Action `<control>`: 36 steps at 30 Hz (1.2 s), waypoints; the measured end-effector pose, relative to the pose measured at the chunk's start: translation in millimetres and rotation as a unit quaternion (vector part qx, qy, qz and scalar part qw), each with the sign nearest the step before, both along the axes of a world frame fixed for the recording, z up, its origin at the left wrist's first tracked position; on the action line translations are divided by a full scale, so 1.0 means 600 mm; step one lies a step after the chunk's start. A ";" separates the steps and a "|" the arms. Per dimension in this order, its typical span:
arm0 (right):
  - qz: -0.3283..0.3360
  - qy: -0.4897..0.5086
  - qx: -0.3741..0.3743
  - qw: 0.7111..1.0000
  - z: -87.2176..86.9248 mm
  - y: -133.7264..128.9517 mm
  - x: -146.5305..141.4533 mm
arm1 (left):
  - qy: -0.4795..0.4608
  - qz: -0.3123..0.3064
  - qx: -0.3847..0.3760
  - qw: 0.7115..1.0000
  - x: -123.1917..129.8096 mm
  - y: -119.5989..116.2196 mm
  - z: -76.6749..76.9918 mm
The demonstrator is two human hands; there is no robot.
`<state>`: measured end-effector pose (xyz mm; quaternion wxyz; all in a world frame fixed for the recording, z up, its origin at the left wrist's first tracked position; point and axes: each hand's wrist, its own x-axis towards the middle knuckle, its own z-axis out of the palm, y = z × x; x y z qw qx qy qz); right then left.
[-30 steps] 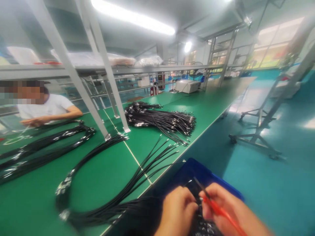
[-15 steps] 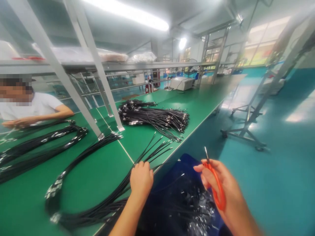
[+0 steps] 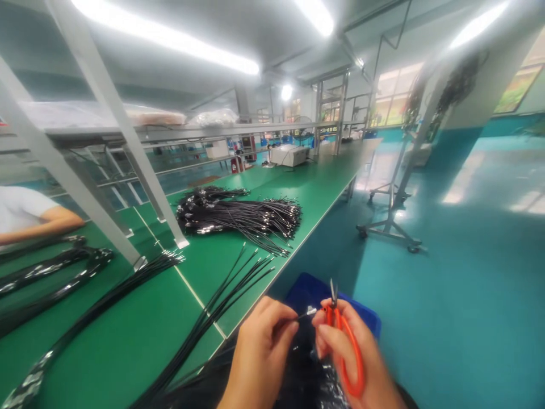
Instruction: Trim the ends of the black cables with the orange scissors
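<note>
My left hand point(image 3: 264, 346) pinches a thin black cable near its end. The cable's whitish tip point(image 3: 310, 312) sticks out to the right, close to my right fingers. In my right hand point(image 3: 355, 346) are scissors with orange handles point(image 3: 352, 363), their blades pointing up and slightly parted. Both hands are above a blue bin point(image 3: 361, 312) holding dark cables and crinkled clear plastic. A bundle of black cables point(image 3: 217, 304) runs over the green table's edge, left of my left hand, with loose ends fanned out.
A thick pile of black cables point(image 3: 238, 216) lies farther along the green table point(image 3: 106, 346). More cable bundles point(image 3: 89, 318) are on the left, near a co-worker's arm point(image 3: 59, 221). Metal posts point(image 3: 140, 170) rise from the table. A wheeled stand point(image 3: 389, 227) is on the floor.
My left hand has left the cable bundle and now pinches one cable end. My right hand has come left and closer to it with the scissors. The view has turned right.
</note>
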<state>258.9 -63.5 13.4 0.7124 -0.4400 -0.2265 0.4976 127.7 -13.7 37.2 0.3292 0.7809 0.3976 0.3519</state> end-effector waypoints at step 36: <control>0.063 0.087 -0.007 0.994 0.031 -0.008 -0.038 | -0.176 0.076 -0.154 0.969 -0.008 -0.056 -0.037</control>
